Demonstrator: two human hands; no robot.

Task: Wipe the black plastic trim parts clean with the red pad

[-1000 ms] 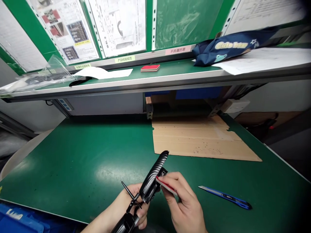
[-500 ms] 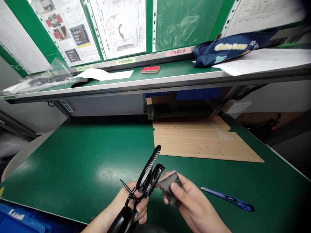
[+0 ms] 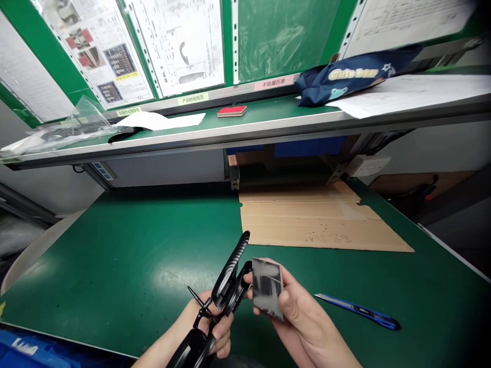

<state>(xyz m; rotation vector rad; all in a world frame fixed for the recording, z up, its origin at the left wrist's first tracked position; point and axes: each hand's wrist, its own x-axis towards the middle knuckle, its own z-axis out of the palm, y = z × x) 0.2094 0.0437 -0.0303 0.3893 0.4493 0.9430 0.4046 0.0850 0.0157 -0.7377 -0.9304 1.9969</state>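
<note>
My left hand (image 3: 215, 327) grips a long black plastic part (image 3: 226, 281) with a ribbed, curved top that points up and away from me over the green table (image 3: 115, 255). A thin black spike sticks out from the part near my left fingers. My right hand (image 3: 303, 322) holds a small flat grey pad (image 3: 267, 288) between thumb and fingers, its worn face turned toward me, right beside the upper end of the black part.
A blue utility knife (image 3: 358, 311) lies on the table to the right of my hands. A flat cardboard sheet (image 3: 318, 220) lies further back. The shelf (image 3: 249, 128) above carries a red block (image 3: 232, 111), papers, a clear bag and a dark blue pouch (image 3: 353, 76).
My right hand turned the pad from edge-on, showing a red stripe, to its flat grey face toward me. The black part's ribbed tip swung slightly left and lower.
</note>
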